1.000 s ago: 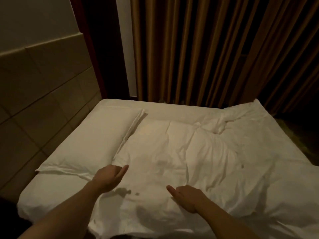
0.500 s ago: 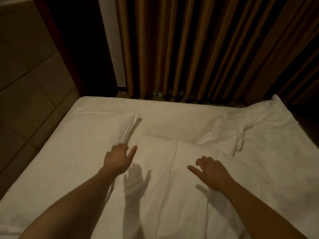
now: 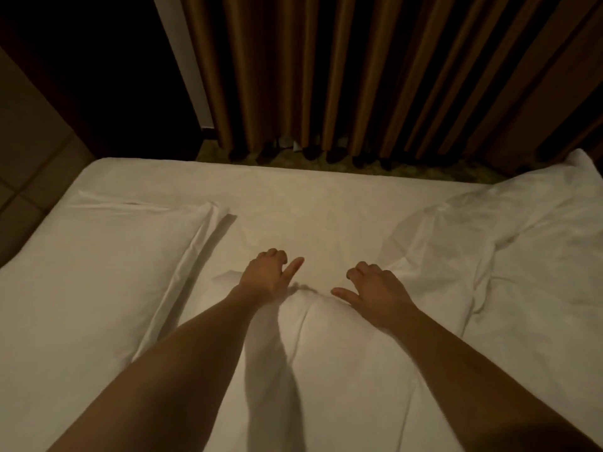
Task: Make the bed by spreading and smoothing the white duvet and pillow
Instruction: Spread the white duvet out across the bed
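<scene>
The white duvet (image 3: 352, 370) lies rumpled over the middle and right of the bed, and its top edge bunches up between my hands. My left hand (image 3: 269, 278) is at that edge near the duvet's left corner, fingers curled down over the edge and thumb pointing out. My right hand (image 3: 375, 290) grips the same edge a little to the right, fingers curled and thumb stretched toward the left hand. A white pillow (image 3: 91, 272) lies flat on the left side of the bed, apart from both hands.
Bare white sheet (image 3: 310, 207) shows beyond the duvet up to the bed's far edge. Brown pleated curtains (image 3: 359, 76) hang just behind the bed. A tiled wall (image 3: 29, 158) runs along the left side. More crumpled duvet heaps up at the far right (image 3: 538, 223).
Both hands have slid forward over the duvet to its top edge and come closer together. The view has leaned further over the bed.
</scene>
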